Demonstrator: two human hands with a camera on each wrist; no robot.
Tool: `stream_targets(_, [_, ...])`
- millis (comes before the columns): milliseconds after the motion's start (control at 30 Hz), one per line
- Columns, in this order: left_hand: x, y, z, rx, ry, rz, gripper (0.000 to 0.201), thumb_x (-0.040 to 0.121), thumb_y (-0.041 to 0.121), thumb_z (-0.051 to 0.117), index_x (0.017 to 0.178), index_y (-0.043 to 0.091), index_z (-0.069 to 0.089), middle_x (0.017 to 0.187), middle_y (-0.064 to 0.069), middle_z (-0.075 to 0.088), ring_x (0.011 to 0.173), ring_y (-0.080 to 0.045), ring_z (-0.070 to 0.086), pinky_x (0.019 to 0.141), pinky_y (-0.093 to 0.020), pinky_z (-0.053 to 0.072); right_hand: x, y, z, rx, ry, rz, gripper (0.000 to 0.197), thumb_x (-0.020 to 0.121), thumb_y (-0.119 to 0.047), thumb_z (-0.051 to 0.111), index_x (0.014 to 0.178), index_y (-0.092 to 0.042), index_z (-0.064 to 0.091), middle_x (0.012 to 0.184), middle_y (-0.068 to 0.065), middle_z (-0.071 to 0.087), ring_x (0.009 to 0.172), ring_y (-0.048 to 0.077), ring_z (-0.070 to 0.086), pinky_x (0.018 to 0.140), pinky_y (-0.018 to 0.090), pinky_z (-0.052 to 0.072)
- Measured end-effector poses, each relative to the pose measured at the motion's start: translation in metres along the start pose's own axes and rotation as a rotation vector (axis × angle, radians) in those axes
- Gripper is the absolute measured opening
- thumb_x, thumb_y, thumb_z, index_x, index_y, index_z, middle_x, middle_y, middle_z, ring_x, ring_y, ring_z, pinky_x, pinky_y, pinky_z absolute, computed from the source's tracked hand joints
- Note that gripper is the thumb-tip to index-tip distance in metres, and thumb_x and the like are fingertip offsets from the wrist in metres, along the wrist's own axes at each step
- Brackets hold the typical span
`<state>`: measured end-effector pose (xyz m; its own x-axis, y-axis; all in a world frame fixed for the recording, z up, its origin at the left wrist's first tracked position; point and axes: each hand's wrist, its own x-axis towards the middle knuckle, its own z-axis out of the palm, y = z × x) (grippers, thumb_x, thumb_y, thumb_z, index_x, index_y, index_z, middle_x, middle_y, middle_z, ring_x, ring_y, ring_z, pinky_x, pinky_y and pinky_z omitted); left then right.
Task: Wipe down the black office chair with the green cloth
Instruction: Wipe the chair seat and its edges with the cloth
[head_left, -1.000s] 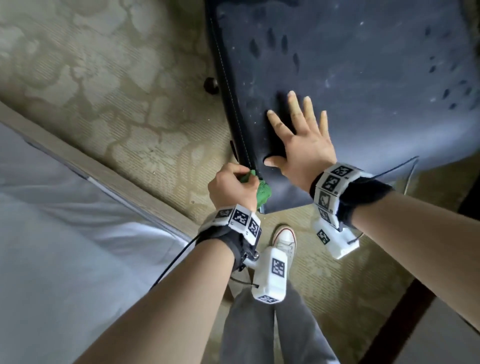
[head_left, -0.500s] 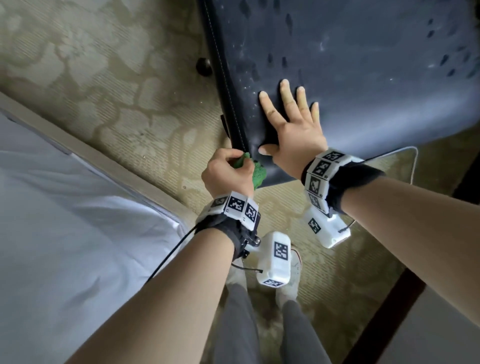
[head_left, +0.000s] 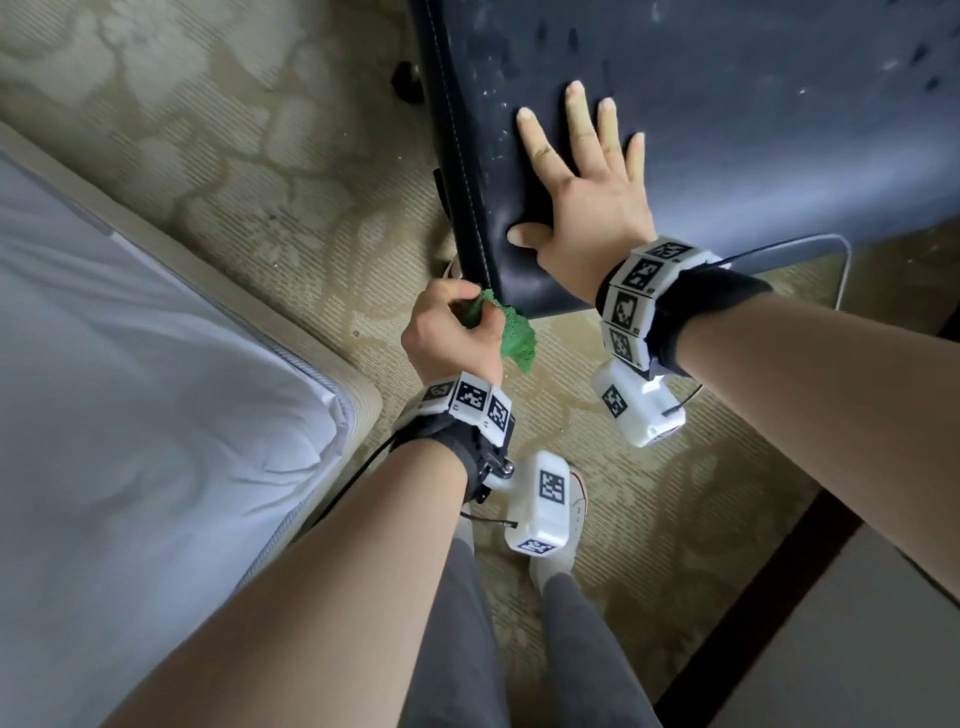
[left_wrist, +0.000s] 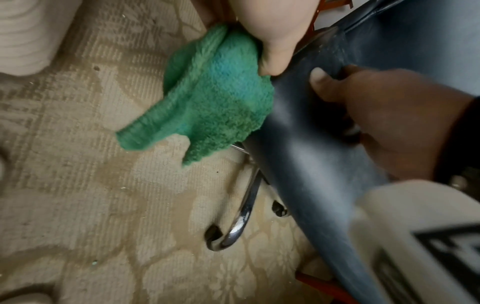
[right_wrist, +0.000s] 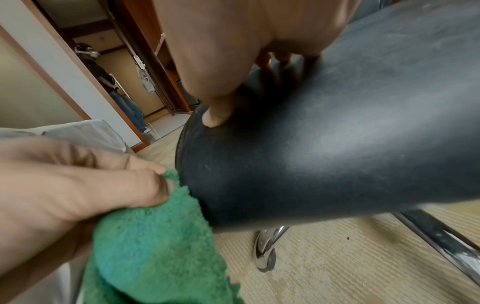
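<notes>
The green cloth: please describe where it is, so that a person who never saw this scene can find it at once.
Find the black office chair, whose dark padded seat fills the top of the head view. At its near left corner, the left hand grips the green cloth against the seat's edge. It is the only green, fluffy thing here, hanging over beige patterned carpet.

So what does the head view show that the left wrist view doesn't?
Only the head view shows the bed, the person's white shoe and the right hand spread flat on the chair seat. Only the left wrist view shows the chrome base leg and its casters. Both show the left hand gripping the green cloth at the seat's corner.
</notes>
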<state>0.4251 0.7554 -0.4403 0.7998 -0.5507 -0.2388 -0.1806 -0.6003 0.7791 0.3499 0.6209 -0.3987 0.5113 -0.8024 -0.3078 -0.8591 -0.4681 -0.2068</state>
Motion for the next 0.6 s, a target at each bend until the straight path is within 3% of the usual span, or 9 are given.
stream_targets(67, [-0.001, -0.011, -0.005, 0.078, -0.067, -0.006, 0.015, 0.074, 0.01, 0.079, 0.087, 0.014, 0.075, 0.085, -0.004, 0.075, 0.076, -0.019, 0.07, 0.07, -0.02, 0.053, -0.011, 0.0, 0.002, -0.003, 0.074, -0.027, 0.084, 0.091, -0.041, 0.059, 0.156, -0.03, 0.007, 0.162, 0.013, -0.01, 0.149, 0.036, -0.007, 0.119, 0.057, -0.001])
stream_targets(133, [-0.004, -0.021, -0.014, 0.132, -0.111, -0.041, 0.013, 0.075, 0.009, 0.08, 0.087, 0.013, 0.075, 0.085, -0.004, 0.076, 0.075, -0.016, 0.069, 0.067, -0.015, 0.049, -0.027, 0.0, 0.007, 0.006, 0.121, -0.064, 0.081, 0.091, -0.035, 0.058, 0.156, -0.026, 0.01, 0.162, 0.015, -0.009, 0.149, 0.037, -0.005, 0.119, 0.056, 0.002])
stream_targets(233, [-0.006, -0.027, -0.025, 0.07, -0.037, -0.064, 0.013, 0.075, 0.008, 0.081, 0.088, 0.012, 0.076, 0.083, -0.004, 0.076, 0.074, -0.015, 0.07, 0.064, -0.012, 0.049, -0.045, 0.002, 0.02, 0.002, 0.059, -0.124, 0.088, 0.087, -0.028, 0.062, 0.156, -0.022, 0.007, 0.162, 0.014, -0.01, 0.149, 0.036, -0.005, 0.119, 0.055, 0.002])
stream_targets(400, [-0.009, -0.006, -0.013, -0.036, -0.043, 0.024, 0.016, 0.073, 0.008, 0.083, 0.086, 0.013, 0.075, 0.08, -0.002, 0.075, 0.07, -0.011, 0.068, 0.068, -0.011, 0.051, -0.044, 0.001, 0.028, -0.013, 0.027, -0.12, 0.093, 0.085, -0.028, 0.065, 0.156, -0.022, 0.005, 0.162, 0.012, -0.009, 0.149, 0.035, -0.006, 0.118, 0.053, -0.002])
stream_targets(500, [-0.01, -0.007, 0.003, -0.009, -0.01, -0.072, 0.016, 0.074, 0.008, 0.082, 0.085, 0.016, 0.074, 0.082, -0.002, 0.074, 0.072, -0.014, 0.069, 0.06, 0.001, 0.041, -0.045, 0.001, 0.029, -0.025, 0.029, -0.121, 0.092, 0.087, -0.028, 0.064, 0.156, -0.023, 0.004, 0.162, 0.011, -0.01, 0.149, 0.034, -0.007, 0.118, 0.052, -0.003])
stream_targets(600, [-0.01, -0.012, 0.01, -0.026, 0.021, -0.132, 0.016, 0.074, 0.004, 0.079, 0.084, 0.014, 0.073, 0.081, -0.003, 0.073, 0.07, -0.016, 0.068, 0.055, 0.002, 0.04, -0.045, 0.003, 0.032, -0.03, 0.049, -0.123, 0.092, 0.087, -0.029, 0.065, 0.156, -0.023, 0.004, 0.162, 0.011, -0.008, 0.149, 0.034, -0.006, 0.118, 0.052, -0.004])
